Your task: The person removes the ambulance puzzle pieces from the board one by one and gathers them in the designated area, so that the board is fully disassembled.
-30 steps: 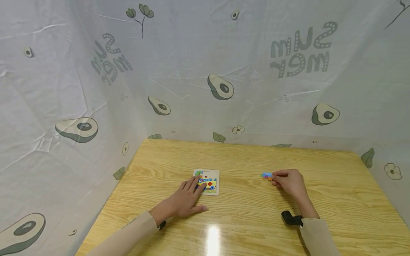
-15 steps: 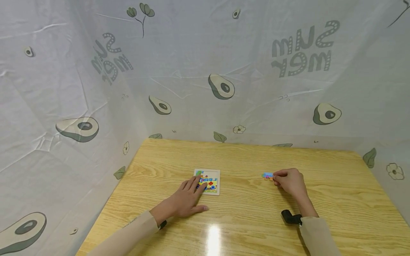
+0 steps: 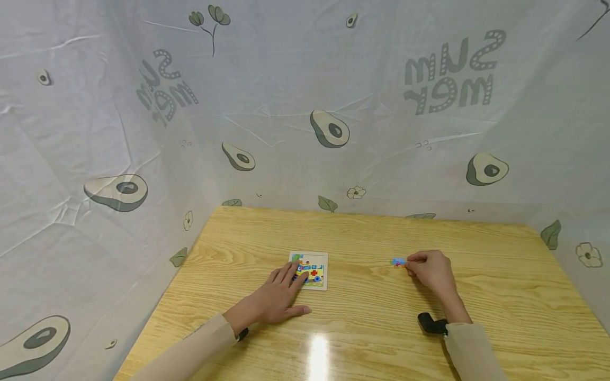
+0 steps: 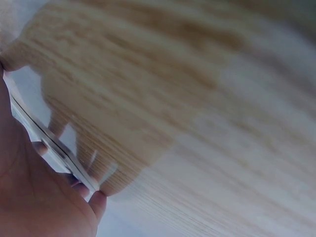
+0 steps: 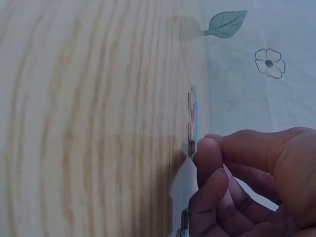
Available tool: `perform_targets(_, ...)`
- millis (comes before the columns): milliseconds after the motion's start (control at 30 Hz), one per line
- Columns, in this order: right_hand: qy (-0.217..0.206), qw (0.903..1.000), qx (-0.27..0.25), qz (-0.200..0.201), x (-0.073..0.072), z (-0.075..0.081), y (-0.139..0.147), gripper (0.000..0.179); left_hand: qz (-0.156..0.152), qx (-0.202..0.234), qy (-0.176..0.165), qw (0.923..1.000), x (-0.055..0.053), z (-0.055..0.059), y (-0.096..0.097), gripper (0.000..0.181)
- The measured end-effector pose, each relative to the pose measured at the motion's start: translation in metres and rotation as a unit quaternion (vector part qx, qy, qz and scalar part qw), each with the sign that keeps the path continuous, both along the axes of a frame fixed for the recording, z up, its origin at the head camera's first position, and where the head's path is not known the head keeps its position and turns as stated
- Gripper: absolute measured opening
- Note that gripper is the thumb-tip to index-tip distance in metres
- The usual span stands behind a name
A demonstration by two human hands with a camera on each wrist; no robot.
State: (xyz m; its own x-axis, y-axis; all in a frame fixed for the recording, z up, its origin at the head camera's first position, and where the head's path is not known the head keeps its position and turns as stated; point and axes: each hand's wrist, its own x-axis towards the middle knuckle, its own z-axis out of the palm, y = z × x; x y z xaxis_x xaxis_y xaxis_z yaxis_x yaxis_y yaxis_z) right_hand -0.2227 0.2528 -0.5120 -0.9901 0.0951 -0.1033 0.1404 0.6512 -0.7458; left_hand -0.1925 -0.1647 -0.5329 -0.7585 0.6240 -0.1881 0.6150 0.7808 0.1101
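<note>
My left hand [image 3: 277, 299] lies with spread, straight fingers over a square jigsaw puzzle board [image 3: 322, 256]. The board has a pale frame and a yellow vehicle picture with a red cross. In the left wrist view, the board's edge [image 4: 54, 143] shows thin beyond my palm [image 4: 39, 197]. To the right, my right hand [image 3: 432, 271] pinches the near end of a small blue, pink and orange jigsaw piece [image 3: 397, 262] between thumb and forefinger. The right wrist view shows this piece [image 5: 192, 118] edge-on, low at the table surface, and whether it is one piece or two joined I cannot tell.
Another small piece [image 5: 184, 219] is partly hidden below my right fingers in the right wrist view. The wooden table [image 3: 357, 323] ends at a white avocado-print curtain [image 3: 286, 174] at the back and sides. A black device [image 3: 431, 324] sits at my right wrist.
The jigsaw piece in my right fingers tilts slightly, showing less of its orange edge. Both hands otherwise stay in place; the head view shifts a little.
</note>
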Motion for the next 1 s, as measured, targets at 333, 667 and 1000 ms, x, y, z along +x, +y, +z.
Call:
perform_targets(333,0.011,0.9987,0.017,0.047,0.000,-0.003,-0.016,0.034,0.000,-0.001,0.001,1.0000,0.000,0.000,0.000,0.088)
perform_targets(667,0.013,0.9989,0.024,0.039,-0.001,-0.003,-0.021,0.036,-0.001,-0.004,0.003,1.0000,0.000,-0.001,0.000,0.089)
perform_targets(1000,0.008,0.9991,0.031,0.027,-0.002,-0.004,-0.022,0.034,0.000,-0.001,0.004,1.0000,0.001,0.003,0.001,0.088)
